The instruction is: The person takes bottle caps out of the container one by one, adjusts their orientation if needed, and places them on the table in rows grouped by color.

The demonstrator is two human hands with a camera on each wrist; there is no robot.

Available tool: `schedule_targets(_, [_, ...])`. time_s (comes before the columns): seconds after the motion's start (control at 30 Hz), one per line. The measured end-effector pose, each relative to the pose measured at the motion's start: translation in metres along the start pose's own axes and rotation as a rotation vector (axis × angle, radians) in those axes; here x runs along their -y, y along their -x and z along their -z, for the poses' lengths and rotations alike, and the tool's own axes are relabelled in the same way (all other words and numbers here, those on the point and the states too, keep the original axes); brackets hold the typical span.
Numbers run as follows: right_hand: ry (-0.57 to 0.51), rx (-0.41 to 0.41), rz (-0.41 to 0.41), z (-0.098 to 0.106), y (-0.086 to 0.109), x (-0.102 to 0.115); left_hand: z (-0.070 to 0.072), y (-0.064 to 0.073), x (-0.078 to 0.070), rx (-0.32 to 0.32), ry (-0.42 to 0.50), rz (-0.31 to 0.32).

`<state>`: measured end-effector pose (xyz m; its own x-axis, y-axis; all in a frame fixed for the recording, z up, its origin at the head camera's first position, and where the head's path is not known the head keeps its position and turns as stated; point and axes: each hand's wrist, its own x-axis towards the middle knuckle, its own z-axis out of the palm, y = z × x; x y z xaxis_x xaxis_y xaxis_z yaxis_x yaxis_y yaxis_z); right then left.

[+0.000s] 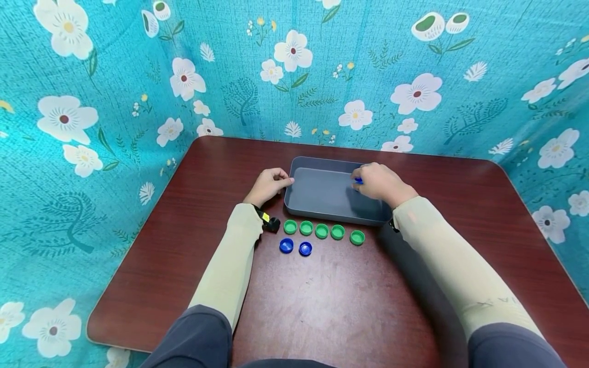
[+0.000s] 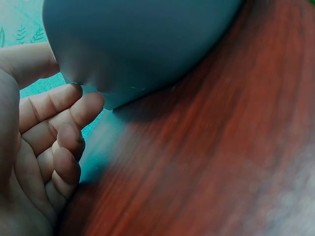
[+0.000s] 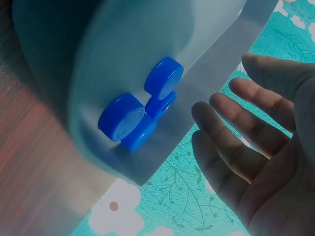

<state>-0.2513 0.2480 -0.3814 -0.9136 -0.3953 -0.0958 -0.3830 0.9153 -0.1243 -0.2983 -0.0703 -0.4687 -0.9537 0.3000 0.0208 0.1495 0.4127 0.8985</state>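
A shallow grey tray (image 1: pixel 322 191) stands toward the back of the table. At its left end my left hand (image 1: pixel 271 185) pinches the wall, thumb over the rim and fingertips (image 2: pixel 91 105) against the outside. My right hand (image 1: pixel 379 183) is over the tray's right part. Blue shows between its thumb and fingers from the head. The right wrist view has the fingers (image 3: pixel 216 157) apart and nothing between them. Several blue bottle caps (image 3: pixel 122 118) cluster beside them in the tray's corner; from the head my hand hides most of these.
In front of the tray, several green bottle caps (image 1: pixel 321 231) lie in a row, hollow side up. Two more blue caps, a left one (image 1: pixel 286 245) and a right one (image 1: pixel 306 249), lie nearer me. Floral cloth (image 1: pixel 294 76) hangs behind the brown table (image 1: pixel 193 245).
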Motion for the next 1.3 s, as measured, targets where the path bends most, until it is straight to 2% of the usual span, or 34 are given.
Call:
schedule_targets(0.43, [-0.028, 0.066, -0.070, -0.004, -0.009, -0.010, 0.000, -0.001, 0.003, 0.000, 0.001, -0.009])
schedule_targets(0.77, [-0.018, 0.244, -0.125, 0.001, -0.010, -0.011, -0.001, 0.000, 0.003, 0.000, 0.030, 0.006])
schedule_targets(1.03, [-0.049, 0.208, -0.130, 0.011, -0.013, -0.014, 0.001, -0.002, 0.001, -0.001, 0.015, 0.004])
schedule_targets(1.3, [-0.040, 0.230, -0.179, 0.015, -0.025, -0.018, 0.000, -0.001, 0.002, 0.012, 0.009, 0.022])
